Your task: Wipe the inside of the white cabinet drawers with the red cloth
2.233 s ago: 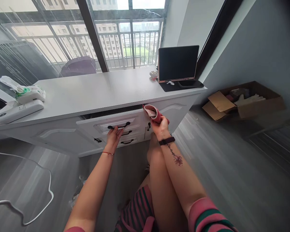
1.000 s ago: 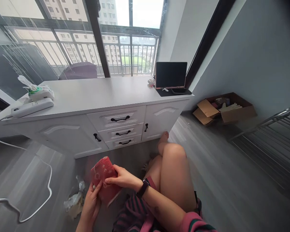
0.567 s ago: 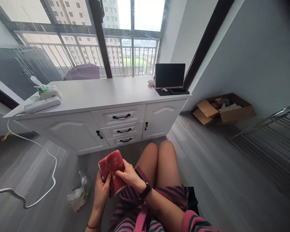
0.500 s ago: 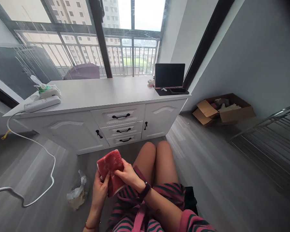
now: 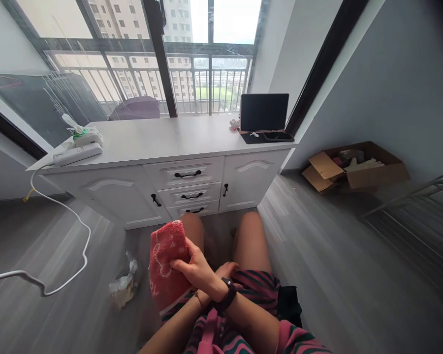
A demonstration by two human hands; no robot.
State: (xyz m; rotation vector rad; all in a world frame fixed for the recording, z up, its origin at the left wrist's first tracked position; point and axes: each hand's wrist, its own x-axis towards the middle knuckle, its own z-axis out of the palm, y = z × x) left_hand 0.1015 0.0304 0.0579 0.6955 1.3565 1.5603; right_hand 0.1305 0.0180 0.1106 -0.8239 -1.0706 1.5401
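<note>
I sit on the floor with both knees up in front of a white cabinet [image 5: 170, 142]. My right hand [image 5: 194, 268] grips a folded red towel [image 5: 166, 268] with a pale flower pattern, held upright over my left knee. A dark watch sits on that wrist. My left hand [image 5: 228, 269] has crossed under my right wrist. Only a few of its fingers show beside the watch, and I cannot tell whether they hold anything. The cabinet's three drawers [image 5: 186, 174] with black handles are all closed.
A tablet [image 5: 264, 113] stands on the cabinet's right end, a power strip [image 5: 77, 153] and a tissue pack on its left end. A white cable [image 5: 59, 246] loops over the floor. A crumpled plastic bag [image 5: 122, 285] lies at my left. At the right are an open cardboard box [image 5: 369, 169] and a metal rack [image 5: 421, 206].
The top drawer was shut and I moved back from the cabinet with the towel. My left hand let go of the towel and slid under my right wrist. My knees spread apart.
</note>
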